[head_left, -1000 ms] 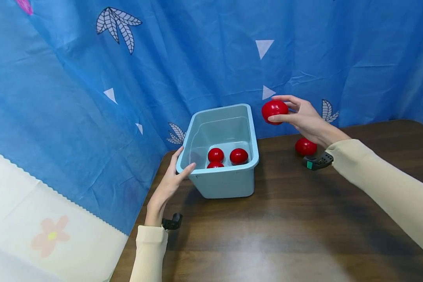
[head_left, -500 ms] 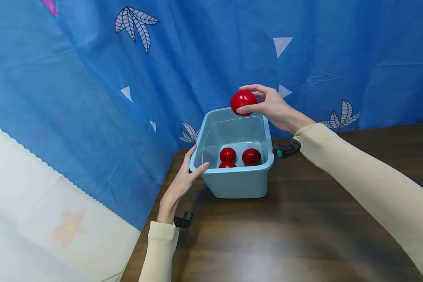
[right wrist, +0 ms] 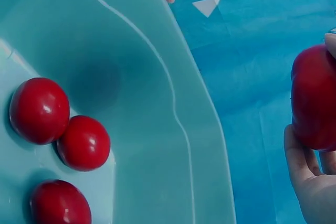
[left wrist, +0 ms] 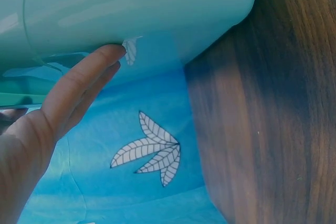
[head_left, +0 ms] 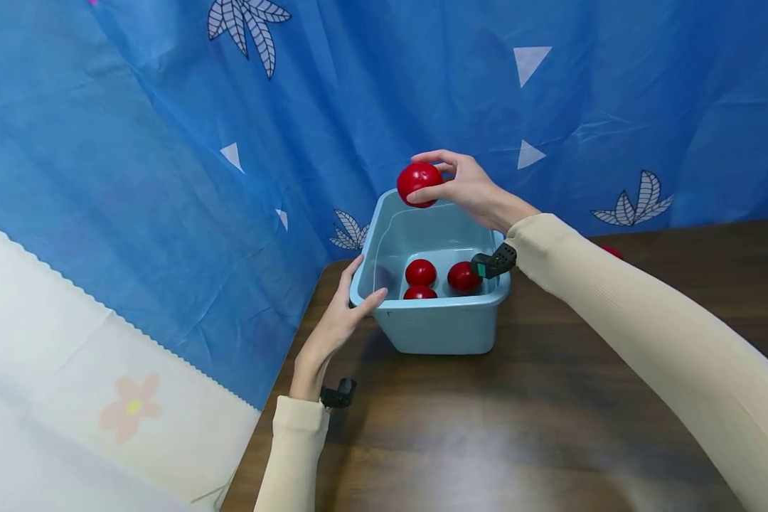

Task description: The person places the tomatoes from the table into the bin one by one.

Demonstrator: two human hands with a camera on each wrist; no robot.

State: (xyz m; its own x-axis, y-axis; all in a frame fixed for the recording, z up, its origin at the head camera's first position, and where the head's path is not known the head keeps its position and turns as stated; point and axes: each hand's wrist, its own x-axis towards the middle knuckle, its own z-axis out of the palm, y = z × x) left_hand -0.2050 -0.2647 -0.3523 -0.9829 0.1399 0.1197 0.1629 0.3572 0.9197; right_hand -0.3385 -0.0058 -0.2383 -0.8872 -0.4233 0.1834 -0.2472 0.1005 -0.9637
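Observation:
My right hand [head_left: 470,188] pinches a glossy, round red fruit [head_left: 419,183] between thumb and fingers, raised above the far end of a light-blue plastic bin [head_left: 440,328]. In the right wrist view the held fruit [right wrist: 315,98] looks slightly lobed; its exact kind is unclear. At the bin's near left corner, my left hand [head_left: 338,316] holds the rim, thumb over the edge and fingers along the outer wall. The left wrist view has those fingers [left wrist: 84,82] straight against the side. Inside the bin lie three similar red fruits [head_left: 420,272], two touching each other.
Another red fruit [head_left: 611,251] shows partly behind the right sleeve on the brown wooden table [head_left: 422,427]. A blue patterned curtain [head_left: 384,92] hangs close behind the bin. White cloth [head_left: 70,355] hangs at the left.
My right hand has carried the red fruit leftward from right of the bin to above its far end. The left hand keeps its hold on the corner. The head view has shifted slightly.

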